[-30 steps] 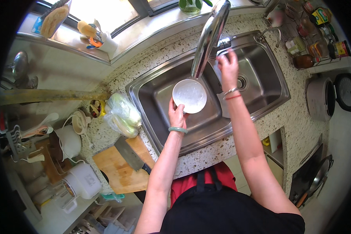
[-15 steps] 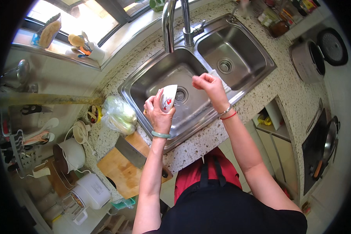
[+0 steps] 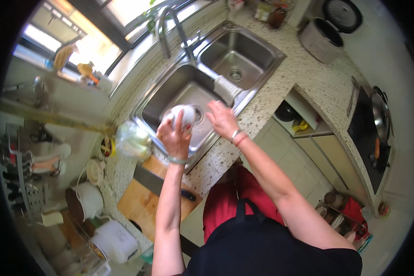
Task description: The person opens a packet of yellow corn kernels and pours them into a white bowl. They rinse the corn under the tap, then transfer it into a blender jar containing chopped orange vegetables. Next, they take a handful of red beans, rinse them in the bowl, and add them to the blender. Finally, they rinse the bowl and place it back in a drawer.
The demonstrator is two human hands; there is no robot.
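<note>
Over the large left basin of the steel sink [image 3: 158, 106], my left hand [image 3: 174, 141] grips a white bowl [image 3: 183, 113], fingers spread over its side. The bowl is tilted and a little blurred, so I cannot tell whether anything is in it. My right hand [image 3: 223, 120] hovers above the basin's front right edge, apart from the bowl, its fingers stretched out with nothing in them. A pale cloth [image 3: 227, 90] hangs over the divider between the two basins, just beyond that hand. The chrome faucet [image 3: 163, 34] rises behind the sink.
Left of the sink lies a plastic bag of pale green vegetables [image 3: 132, 140]. A cleaver [image 3: 148, 179] rests on the wooden cutting board [image 3: 138, 202]. An open rice cooker [image 3: 321, 41] stands at the back right, with a black cooktop [image 3: 368, 138] nearer on the right.
The view has turned, shifting the sink leftward in the picture. My right hand has gone from curled to stretched out. The bowl in my left hand has tipped, and the cloth shows more fully.
</note>
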